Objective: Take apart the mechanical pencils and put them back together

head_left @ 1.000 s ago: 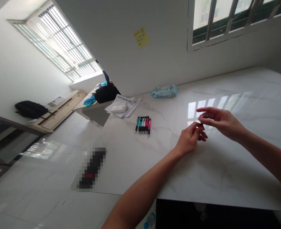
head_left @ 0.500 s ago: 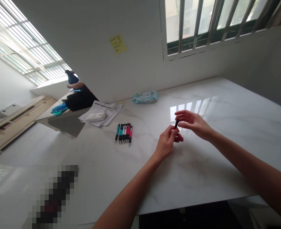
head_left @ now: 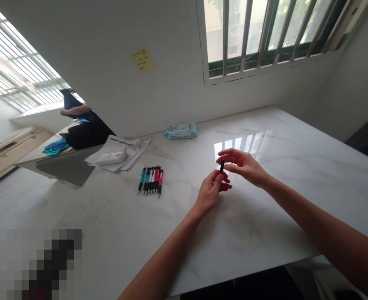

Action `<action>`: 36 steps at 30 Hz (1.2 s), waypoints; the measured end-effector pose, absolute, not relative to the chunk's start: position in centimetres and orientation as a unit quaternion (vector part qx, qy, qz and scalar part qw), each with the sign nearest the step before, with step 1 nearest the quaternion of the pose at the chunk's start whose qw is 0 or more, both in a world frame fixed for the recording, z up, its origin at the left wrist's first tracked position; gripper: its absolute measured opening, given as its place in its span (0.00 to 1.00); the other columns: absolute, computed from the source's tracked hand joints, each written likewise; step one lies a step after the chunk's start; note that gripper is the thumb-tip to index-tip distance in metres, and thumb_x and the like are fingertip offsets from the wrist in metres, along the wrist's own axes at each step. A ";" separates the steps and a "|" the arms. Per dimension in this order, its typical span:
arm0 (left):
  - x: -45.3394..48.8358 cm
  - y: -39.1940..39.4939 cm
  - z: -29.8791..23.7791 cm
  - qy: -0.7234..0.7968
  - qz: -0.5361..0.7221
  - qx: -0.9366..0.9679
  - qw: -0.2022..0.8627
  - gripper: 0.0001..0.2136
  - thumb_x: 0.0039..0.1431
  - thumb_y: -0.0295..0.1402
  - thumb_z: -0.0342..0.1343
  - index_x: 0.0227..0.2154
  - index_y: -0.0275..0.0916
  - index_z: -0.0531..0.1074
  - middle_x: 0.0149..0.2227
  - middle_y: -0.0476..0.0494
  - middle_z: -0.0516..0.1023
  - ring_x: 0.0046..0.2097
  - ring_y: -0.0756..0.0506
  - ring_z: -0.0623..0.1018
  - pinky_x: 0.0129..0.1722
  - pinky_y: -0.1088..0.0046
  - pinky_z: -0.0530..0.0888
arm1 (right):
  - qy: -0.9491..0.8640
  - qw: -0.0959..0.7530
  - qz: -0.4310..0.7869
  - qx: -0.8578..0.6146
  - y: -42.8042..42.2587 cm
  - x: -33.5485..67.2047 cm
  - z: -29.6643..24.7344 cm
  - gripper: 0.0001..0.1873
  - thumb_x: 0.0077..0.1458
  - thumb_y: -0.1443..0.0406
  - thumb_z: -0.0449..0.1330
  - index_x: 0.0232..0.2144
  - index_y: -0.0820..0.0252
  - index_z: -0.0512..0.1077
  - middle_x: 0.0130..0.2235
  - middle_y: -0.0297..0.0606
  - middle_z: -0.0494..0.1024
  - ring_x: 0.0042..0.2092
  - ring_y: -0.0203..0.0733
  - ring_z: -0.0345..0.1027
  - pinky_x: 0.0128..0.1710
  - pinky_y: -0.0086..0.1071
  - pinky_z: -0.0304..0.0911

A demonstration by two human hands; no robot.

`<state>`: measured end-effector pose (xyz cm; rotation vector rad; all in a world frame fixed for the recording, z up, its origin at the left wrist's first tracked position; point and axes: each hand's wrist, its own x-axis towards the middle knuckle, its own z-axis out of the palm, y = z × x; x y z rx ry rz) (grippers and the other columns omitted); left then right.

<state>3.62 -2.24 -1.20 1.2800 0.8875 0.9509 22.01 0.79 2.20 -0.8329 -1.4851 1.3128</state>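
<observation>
My left hand is closed on a slim black piece, which looks like a pen or part of one. Its dark end points up out of the thumb and fingers, and the rest is hidden in the hand. Just above, my right hand curves around that upper end with thumb and fingers apart; whether a fingertip touches it is hard to see. To the left, several click pens with teal, white and pink barrels and black grips lie side by side in a row on the white marbled table.
A blue wet-wipes pack lies by the wall. Papers with a white device on top rest at the left, beside a grey panel. A yellow note is stuck to the wall. Another person is at the far left.
The view has turned slightly, so everything sits further left and mostly a little lower. Both hands keep almost the same pose around the black pen.
</observation>
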 end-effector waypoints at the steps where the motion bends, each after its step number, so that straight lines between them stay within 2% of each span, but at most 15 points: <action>1: 3.6 -2.2 -1.2 0.383 0.413 0.550 0.617 0.20 0.67 0.52 0.55 0.41 0.38 0.72 0.41 0.43 0.76 0.40 0.45 0.82 0.45 0.65 0.78 | -0.609 0.480 0.527 -0.348 0.8 22.0 2.2 0.20 0.55 0.60 0.70 0.50 0.55 0.76 0.44 0.41 0.82 0.48 0.47 0.76 0.48 0.41 0.72; 5: 3.8 -2.4 -0.7 0.385 0.416 0.534 0.628 0.20 0.65 0.52 0.57 0.39 0.37 0.74 0.40 0.42 0.75 0.41 0.45 0.79 0.44 0.66 0.78 | -0.591 0.500 0.517 -0.365 0.9 22.0 2.0 0.21 0.52 0.57 0.73 0.47 0.56 0.77 0.38 0.38 0.81 0.42 0.45 0.76 0.45 0.42 0.72; 9: 3.8 -2.5 -0.5 0.392 0.390 0.529 0.644 0.20 0.65 0.51 0.57 0.41 0.37 0.77 0.37 0.43 0.75 0.41 0.45 0.79 0.46 0.65 0.77 | -0.559 0.534 0.543 -0.330 1.0 22.5 2.4 0.23 0.53 0.57 0.73 0.50 0.53 0.75 0.44 0.40 0.83 0.47 0.46 0.77 0.51 0.45 0.71; 13: 3.9 -2.5 -0.6 0.394 0.386 0.545 0.631 0.19 0.65 0.50 0.58 0.42 0.38 0.78 0.37 0.41 0.78 0.42 0.45 0.78 0.47 0.67 0.74 | -0.524 0.568 0.534 -0.343 1.2 23.4 3.4 0.24 0.51 0.55 0.73 0.49 0.50 0.74 0.45 0.39 0.82 0.49 0.47 0.76 0.56 0.48 0.70; 17: 4.0 -2.5 -0.5 0.397 0.388 0.550 0.624 0.17 0.64 0.49 0.59 0.41 0.39 0.78 0.37 0.42 0.80 0.42 0.44 0.78 0.48 0.67 0.72 | -0.477 0.616 0.524 -0.344 2.3 25.3 3.6 0.20 0.55 0.52 0.69 0.49 0.44 0.74 0.48 0.36 0.81 0.54 0.47 0.74 0.58 0.46 0.70; 19: 4.0 -2.5 -0.5 0.391 0.392 0.542 0.632 0.17 0.64 0.49 0.59 0.41 0.39 0.78 0.37 0.41 0.81 0.42 0.45 0.79 0.48 0.68 0.72 | -0.471 0.618 0.510 -0.368 3.2 26.5 3.1 0.20 0.56 0.51 0.68 0.49 0.44 0.74 0.48 0.36 0.81 0.52 0.46 0.75 0.56 0.45 0.71; 21: 3.9 -2.4 -0.7 0.380 0.399 0.537 0.638 0.18 0.64 0.50 0.59 0.42 0.39 0.77 0.38 0.41 0.81 0.44 0.45 0.79 0.49 0.68 0.71 | -0.507 0.583 0.464 -0.433 4.1 27.4 2.2 0.20 0.54 0.52 0.69 0.47 0.49 0.75 0.46 0.38 0.81 0.47 0.46 0.77 0.51 0.44 0.74; 24: 3.8 -2.1 -0.9 0.365 0.411 0.538 0.639 0.18 0.63 0.50 0.61 0.43 0.39 0.77 0.40 0.40 0.81 0.46 0.44 0.79 0.50 0.67 0.70 | -0.598 0.457 0.335 -0.567 5.0 28.1 0.6 0.16 0.53 0.57 0.69 0.43 0.55 0.78 0.41 0.41 0.82 0.39 0.47 0.78 0.42 0.43 0.74; 26: 3.6 -1.9 -1.0 0.360 0.420 0.542 0.633 0.18 0.62 0.50 0.62 0.43 0.39 0.77 0.41 0.40 0.82 0.46 0.43 0.79 0.51 0.67 0.70 | -0.639 0.360 0.279 -0.620 5.2 28.0 -0.3 0.12 0.54 0.60 0.67 0.42 0.56 0.79 0.40 0.41 0.83 0.37 0.47 0.78 0.40 0.42 0.73; 28: 3.5 -1.8 -0.9 0.359 0.423 0.551 0.623 0.17 0.62 0.49 0.63 0.42 0.40 0.78 0.42 0.40 0.82 0.47 0.43 0.79 0.51 0.67 0.70 | -0.660 0.301 0.267 -0.634 5.2 27.6 -0.9 0.11 0.55 0.63 0.65 0.41 0.56 0.80 0.39 0.40 0.84 0.38 0.46 0.78 0.39 0.39 0.72; 34: 3.3 -1.8 -0.4 0.368 0.429 0.559 0.606 0.15 0.62 0.46 0.63 0.42 0.39 0.78 0.43 0.39 0.83 0.49 0.42 0.80 0.51 0.67 0.70 | -0.677 0.290 0.272 -0.620 5.3 27.1 -1.5 0.14 0.59 0.58 0.65 0.45 0.55 0.80 0.42 0.41 0.85 0.39 0.45 0.79 0.36 0.34 0.71; 36: 3.3 -1.6 -0.6 0.377 0.436 0.545 0.609 0.15 0.62 0.46 0.63 0.43 0.39 0.78 0.42 0.40 0.83 0.47 0.43 0.80 0.50 0.68 0.70 | -0.679 0.289 0.264 -0.622 5.3 27.1 -1.5 0.13 0.60 0.59 0.63 0.45 0.56 0.80 0.42 0.41 0.85 0.39 0.45 0.79 0.36 0.34 0.71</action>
